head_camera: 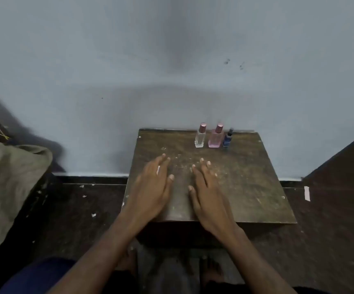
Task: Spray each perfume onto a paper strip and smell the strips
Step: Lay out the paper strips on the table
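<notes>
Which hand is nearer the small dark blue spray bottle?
Right. The right hand lies flat on the table, below-left of the small dark blue spray bottle; the left hand lies flat farther left.

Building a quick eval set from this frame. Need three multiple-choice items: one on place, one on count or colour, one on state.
1. Where do the perfume bottles stand on the table?
A. at the near left corner
B. at the far edge, towards the right
C. in the middle, between the hands

2. How many bottles are there?
A. two
B. three
C. five

3. What are the hands doing?
A. both lie flat with fingers straight, holding no bottle
B. the left hand grips a bottle
C. the right hand presses a sprayer

Key: 1 B, the clear bottle, pink bottle and blue bottle form a row by the wall, right of centre. 2 B, exactly those three show. 3 A, the left hand and right hand are spread over the tabletop, well short of the bottles.
</notes>
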{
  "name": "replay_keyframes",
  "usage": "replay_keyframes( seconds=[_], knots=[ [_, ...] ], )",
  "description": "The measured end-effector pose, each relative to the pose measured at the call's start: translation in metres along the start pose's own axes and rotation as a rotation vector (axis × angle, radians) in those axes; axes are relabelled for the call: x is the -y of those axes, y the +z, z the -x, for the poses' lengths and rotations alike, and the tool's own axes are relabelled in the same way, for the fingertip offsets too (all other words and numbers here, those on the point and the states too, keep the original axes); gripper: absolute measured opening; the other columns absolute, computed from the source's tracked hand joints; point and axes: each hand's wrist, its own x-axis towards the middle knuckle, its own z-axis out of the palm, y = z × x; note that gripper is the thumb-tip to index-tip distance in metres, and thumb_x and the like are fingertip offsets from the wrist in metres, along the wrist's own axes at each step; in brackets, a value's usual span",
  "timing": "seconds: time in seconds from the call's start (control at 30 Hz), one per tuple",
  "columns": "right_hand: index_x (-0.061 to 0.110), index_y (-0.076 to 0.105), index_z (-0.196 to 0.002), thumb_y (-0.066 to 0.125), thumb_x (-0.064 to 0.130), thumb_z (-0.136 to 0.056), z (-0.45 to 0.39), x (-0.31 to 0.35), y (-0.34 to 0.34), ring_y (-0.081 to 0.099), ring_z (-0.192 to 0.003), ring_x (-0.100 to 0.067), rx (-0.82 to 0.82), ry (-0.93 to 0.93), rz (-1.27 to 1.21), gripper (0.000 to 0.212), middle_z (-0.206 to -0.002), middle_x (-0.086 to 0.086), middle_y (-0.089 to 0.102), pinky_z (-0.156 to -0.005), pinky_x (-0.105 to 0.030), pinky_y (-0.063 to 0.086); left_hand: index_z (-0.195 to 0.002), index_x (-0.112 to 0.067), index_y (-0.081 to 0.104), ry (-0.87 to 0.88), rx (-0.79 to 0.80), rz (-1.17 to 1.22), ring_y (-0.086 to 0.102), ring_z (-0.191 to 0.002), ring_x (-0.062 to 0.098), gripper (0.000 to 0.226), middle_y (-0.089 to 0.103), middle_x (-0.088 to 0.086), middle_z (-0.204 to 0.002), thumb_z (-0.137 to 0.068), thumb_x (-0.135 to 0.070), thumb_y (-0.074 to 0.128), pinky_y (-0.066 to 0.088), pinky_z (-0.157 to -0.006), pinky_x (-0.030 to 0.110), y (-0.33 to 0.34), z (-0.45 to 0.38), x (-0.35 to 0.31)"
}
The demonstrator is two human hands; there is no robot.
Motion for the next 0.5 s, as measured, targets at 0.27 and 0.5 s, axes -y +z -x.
replay_keyframes(
  seconds=[0.27,0.5],
  knots=[
    [0.019,0.014,-0.168,0.028,0.046,-0.112,0.001,0.003,0.023,-0.010,-0.162,-0.018,0.117,-0.062,0.165,0.063,-0.176,-0.002,-0.002,-0.132,-0.043,0.001,-0.159,-0.014,0.040,0.003,0.097,-0.080,0.044,-0.133,0.028,0.056,0.043,0.003,-0.159,-0.106,-0.027,0.053,0.042,-0.113,0.042,0.007,-0.003,0.030],
    [0.019,0.016,-0.168,0.031,0.046,-0.112,0.001,0.008,0.020,-0.006,-0.162,-0.019,0.117,-0.051,0.147,0.063,-0.176,-0.003,0.001,-0.130,-0.041,-0.002,-0.157,-0.020,0.042,0.005,0.072,-0.135,0.047,-0.132,0.027,0.062,0.047,0.001,-0.154,-0.101,-0.039,0.062,0.047,-0.106,0.044,0.009,-0.003,0.029]
  ],
)
